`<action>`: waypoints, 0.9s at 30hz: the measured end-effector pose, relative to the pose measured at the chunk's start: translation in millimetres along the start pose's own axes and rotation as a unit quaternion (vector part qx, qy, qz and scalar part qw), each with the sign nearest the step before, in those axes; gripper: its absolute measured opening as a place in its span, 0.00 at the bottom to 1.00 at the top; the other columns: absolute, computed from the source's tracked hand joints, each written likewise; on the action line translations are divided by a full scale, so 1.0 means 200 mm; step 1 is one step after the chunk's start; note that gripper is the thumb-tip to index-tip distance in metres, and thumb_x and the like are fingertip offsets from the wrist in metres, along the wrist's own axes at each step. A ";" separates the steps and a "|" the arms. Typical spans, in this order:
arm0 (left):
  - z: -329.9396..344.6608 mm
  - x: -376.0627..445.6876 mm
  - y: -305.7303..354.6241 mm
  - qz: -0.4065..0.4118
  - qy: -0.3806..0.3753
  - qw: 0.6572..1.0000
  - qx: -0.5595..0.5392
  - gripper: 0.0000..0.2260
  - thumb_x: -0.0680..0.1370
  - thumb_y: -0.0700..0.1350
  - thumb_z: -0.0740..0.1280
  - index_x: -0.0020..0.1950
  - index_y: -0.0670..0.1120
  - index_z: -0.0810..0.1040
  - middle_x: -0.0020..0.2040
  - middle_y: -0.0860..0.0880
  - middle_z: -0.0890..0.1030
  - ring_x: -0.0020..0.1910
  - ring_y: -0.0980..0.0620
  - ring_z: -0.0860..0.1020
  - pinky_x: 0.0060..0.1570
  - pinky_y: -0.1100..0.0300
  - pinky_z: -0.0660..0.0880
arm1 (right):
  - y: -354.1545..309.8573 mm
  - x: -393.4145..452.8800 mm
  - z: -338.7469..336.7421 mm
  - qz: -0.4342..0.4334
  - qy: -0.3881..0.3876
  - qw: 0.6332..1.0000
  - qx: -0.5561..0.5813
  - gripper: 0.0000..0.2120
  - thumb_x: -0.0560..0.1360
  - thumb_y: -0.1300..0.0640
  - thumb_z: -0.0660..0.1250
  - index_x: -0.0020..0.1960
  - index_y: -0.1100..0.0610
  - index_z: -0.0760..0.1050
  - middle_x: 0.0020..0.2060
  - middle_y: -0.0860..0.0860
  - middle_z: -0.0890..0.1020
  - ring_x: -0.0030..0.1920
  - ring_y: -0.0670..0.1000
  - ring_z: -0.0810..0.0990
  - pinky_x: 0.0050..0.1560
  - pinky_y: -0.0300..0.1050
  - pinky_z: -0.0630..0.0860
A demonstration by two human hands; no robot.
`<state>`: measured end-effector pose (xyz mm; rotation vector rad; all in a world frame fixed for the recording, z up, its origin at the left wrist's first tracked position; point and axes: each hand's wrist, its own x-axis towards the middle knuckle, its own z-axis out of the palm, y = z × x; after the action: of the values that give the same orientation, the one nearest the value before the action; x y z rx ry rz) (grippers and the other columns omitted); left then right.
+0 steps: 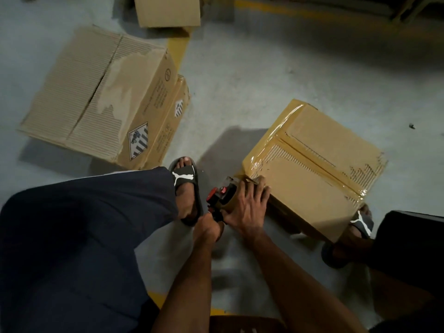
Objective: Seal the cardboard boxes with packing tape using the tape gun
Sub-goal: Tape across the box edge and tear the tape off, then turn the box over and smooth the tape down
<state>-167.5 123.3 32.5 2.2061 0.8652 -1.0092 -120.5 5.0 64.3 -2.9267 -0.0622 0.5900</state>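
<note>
A cardboard box lies on the grey floor at centre right, with shiny brown tape along its top seam and over its far-left edge. The tape gun, red and black with a brown tape roll, sits at the box's near-left corner. My left hand grips the gun's handle from below. My right hand lies with spread fingers over the tape roll and the box's corner edge, pressing there.
A large untaped box with an open top seam sits at the left on another box. A third box stands at the top. My sandalled feet flank the taped box. A yellow floor line runs behind.
</note>
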 end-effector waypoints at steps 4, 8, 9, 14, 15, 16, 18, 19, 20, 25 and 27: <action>-0.06 -0.03 0.05 0.011 0.066 0.998 -0.012 0.19 0.79 0.50 0.70 0.67 0.42 0.77 0.64 0.40 0.80 0.63 0.39 0.78 0.57 0.53 0.75 | 0.08 -0.05 -0.10 -0.048 -0.003 0.998 0.038 0.48 0.67 0.31 0.67 0.78 0.57 0.64 0.75 0.60 0.68 0.82 0.67 0.49 0.79 0.66 0.43; -0.11 0.03 0.14 0.011 0.117 0.993 -0.024 0.18 0.80 0.50 0.68 0.63 0.39 0.80 0.63 0.38 0.81 0.63 0.38 0.78 0.59 0.51 0.74 | 0.24 -0.10 -0.19 -0.108 0.009 0.992 0.072 0.36 0.74 0.44 0.70 0.77 0.56 0.65 0.75 0.58 0.67 0.80 0.62 0.60 0.80 0.61 0.56; -0.11 0.05 0.16 0.023 0.121 0.992 -0.015 0.17 0.80 0.50 0.67 0.62 0.39 0.81 0.61 0.37 0.81 0.62 0.38 0.79 0.59 0.51 0.74 | 0.28 -0.10 -0.21 -0.113 0.015 0.991 0.073 0.34 0.74 0.48 0.70 0.77 0.56 0.66 0.74 0.57 0.68 0.77 0.60 0.65 0.77 0.59 0.62; -0.11 0.18 0.23 0.065 0.088 0.992 0.063 0.17 0.79 0.48 0.66 0.64 0.41 0.80 0.64 0.39 0.79 0.64 0.39 0.77 0.59 0.52 0.74 | 0.42 -0.17 -0.26 -0.110 0.013 0.990 0.082 0.31 0.74 0.58 0.67 0.77 0.57 0.66 0.74 0.56 0.68 0.68 0.58 0.70 0.72 0.52 0.68; -0.09 0.20 0.23 0.070 0.071 0.992 0.073 0.16 0.79 0.49 0.66 0.64 0.42 0.80 0.64 0.39 0.79 0.64 0.39 0.77 0.59 0.52 0.74 | 0.43 -0.18 -0.25 -0.108 0.012 0.990 0.088 0.31 0.74 0.59 0.67 0.77 0.57 0.66 0.74 0.56 0.68 0.68 0.58 0.70 0.72 0.52 0.68; -0.06 0.23 0.22 0.073 0.053 0.993 0.081 0.16 0.79 0.49 0.67 0.64 0.43 0.80 0.64 0.39 0.79 0.64 0.39 0.77 0.59 0.52 0.75 | 0.44 -0.18 -0.24 -0.100 0.011 0.990 0.099 0.31 0.74 0.60 0.67 0.77 0.57 0.66 0.74 0.56 0.68 0.69 0.58 0.71 0.73 0.51 0.68; -0.01 0.23 0.22 0.073 0.031 0.994 0.074 0.17 0.79 0.47 0.66 0.65 0.43 0.79 0.65 0.39 0.78 0.65 0.38 0.76 0.61 0.51 0.74 | 0.46 -0.19 -0.23 -0.079 0.005 0.990 0.119 0.31 0.76 0.61 0.67 0.78 0.56 0.65 0.75 0.55 0.67 0.71 0.58 0.70 0.74 0.51 0.69; 0.01 0.21 0.23 0.062 0.031 0.996 0.062 0.20 0.79 0.47 0.66 0.69 0.42 0.76 0.68 0.38 0.76 0.67 0.37 0.74 0.63 0.49 0.73 | 0.47 -0.19 -0.23 -0.072 0.004 0.989 0.126 0.31 0.76 0.61 0.67 0.78 0.56 0.65 0.76 0.54 0.67 0.71 0.57 0.70 0.73 0.52 0.70; 0.02 0.18 0.24 0.040 0.033 0.998 0.042 0.25 0.79 0.48 0.66 0.74 0.40 0.69 0.70 0.38 0.72 0.69 0.37 0.71 0.66 0.45 0.71 | 0.48 -0.18 -0.22 -0.069 0.002 0.989 0.132 0.30 0.77 0.60 0.67 0.78 0.56 0.66 0.76 0.53 0.67 0.71 0.57 0.70 0.73 0.52 0.71; 0.01 0.12 0.38 0.048 0.023 0.998 -0.027 0.24 0.77 0.45 0.67 0.71 0.40 0.71 0.69 0.35 0.73 0.70 0.33 0.70 0.68 0.41 0.66 | 0.52 -0.16 -0.24 -0.072 0.018 0.989 0.131 0.28 0.75 0.64 0.68 0.75 0.56 0.70 0.72 0.53 0.70 0.67 0.57 0.75 0.66 0.53 0.77; -0.01 0.09 0.43 0.092 -0.043 0.993 -0.056 0.14 0.78 0.42 0.66 0.61 0.38 0.80 0.61 0.35 0.81 0.64 0.35 0.76 0.61 0.50 0.72 | 0.54 -0.17 -0.25 -0.042 0.031 0.995 0.089 0.29 0.74 0.63 0.68 0.74 0.55 0.70 0.72 0.55 0.70 0.70 0.59 0.72 0.70 0.57 0.73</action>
<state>-93.9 75.0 37.7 2.0882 0.6496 -0.9368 -131.8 -112.1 105.0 -2.7513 -0.1170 0.4667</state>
